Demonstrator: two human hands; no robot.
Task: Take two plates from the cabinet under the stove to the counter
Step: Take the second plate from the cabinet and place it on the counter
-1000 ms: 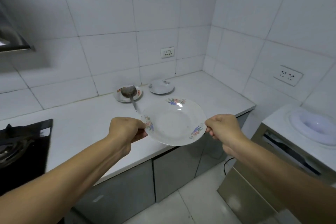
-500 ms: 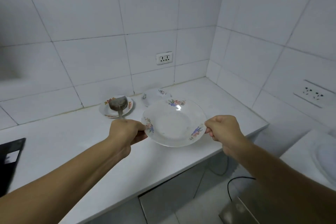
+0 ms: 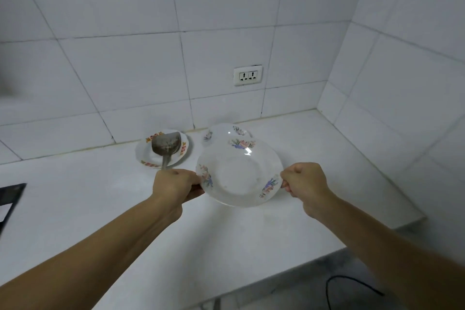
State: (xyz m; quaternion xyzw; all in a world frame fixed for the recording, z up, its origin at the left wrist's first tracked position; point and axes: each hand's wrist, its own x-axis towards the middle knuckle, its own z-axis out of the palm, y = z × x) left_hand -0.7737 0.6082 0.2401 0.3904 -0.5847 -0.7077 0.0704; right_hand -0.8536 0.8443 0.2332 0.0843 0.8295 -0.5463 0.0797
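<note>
Two bare forearms reach forward from the bottom corners of the view, out over a white counter (image 3: 105,199). Between them they hold up a white plate (image 3: 239,173) with small pink and blue flower prints on its rim. The left hand (image 3: 176,184) is closed on the plate's left rim, thumb on top and fingers curled beneath. The right hand (image 3: 303,181) is closed on the plate's right rim in the same pinching grip. The plate sits above the counter, roughly level, tipped a little toward the viewer, with a bright glint of light near its far edge.

Just behind the held plate, partly hidden by its far rim, a second plate (image 3: 221,131) with matching flower prints lies on the counter close to the tiled wall. To the left of the held plate and a little farther back, a third dish (image 3: 144,151) with red and yellow rim decoration lies on the counter. A dark metal ladle (image 3: 166,145) rests in it, bowl toward the wall, handle running toward the left hand.

Far to the left of the held plate, a black stove edge (image 3: 10,196) shows at the frame border. Beyond the held plate, on the white tiled back wall, a white wall socket (image 3: 247,75) is mounted above the counter. Near and to the right of the held plate, below the counter's front edge, a black cable (image 3: 352,282) curves across the floor.
</note>
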